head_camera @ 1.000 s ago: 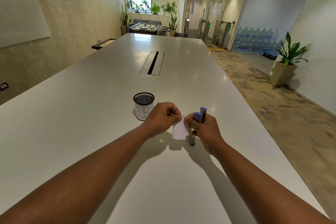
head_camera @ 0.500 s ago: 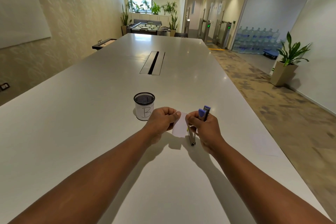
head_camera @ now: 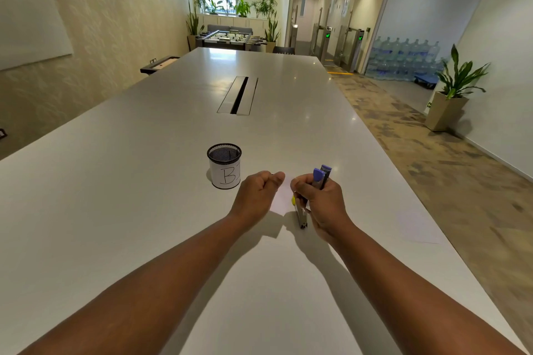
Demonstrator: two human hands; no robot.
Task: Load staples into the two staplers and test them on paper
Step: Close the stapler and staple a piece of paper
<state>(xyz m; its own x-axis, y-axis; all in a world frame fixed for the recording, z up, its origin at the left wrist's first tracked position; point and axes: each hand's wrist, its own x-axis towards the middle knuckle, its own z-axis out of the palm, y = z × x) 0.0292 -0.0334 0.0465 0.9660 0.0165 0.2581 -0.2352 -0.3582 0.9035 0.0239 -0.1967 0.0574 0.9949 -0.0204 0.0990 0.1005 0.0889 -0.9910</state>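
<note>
My right hand grips a stapler with purple ends that stick up above my knuckles. A metal stapler part with a yellow tip juts out below my fingers, down to the table. My left hand pinches a small white paper slip, held against the stapler between both hands. The slip is pale and hard to tell from the white table. Whether my right hand holds one stapler or two, I cannot tell.
A black mesh cup with a white label marked "B" stands just left of my left hand. A sheet of white paper lies near the table's right edge. A cable slot sits further back along the middle.
Both hands have sunk a little toward the table and moved closer together. The paper slip now lies lower between them, partly covered by my left thumb.
</note>
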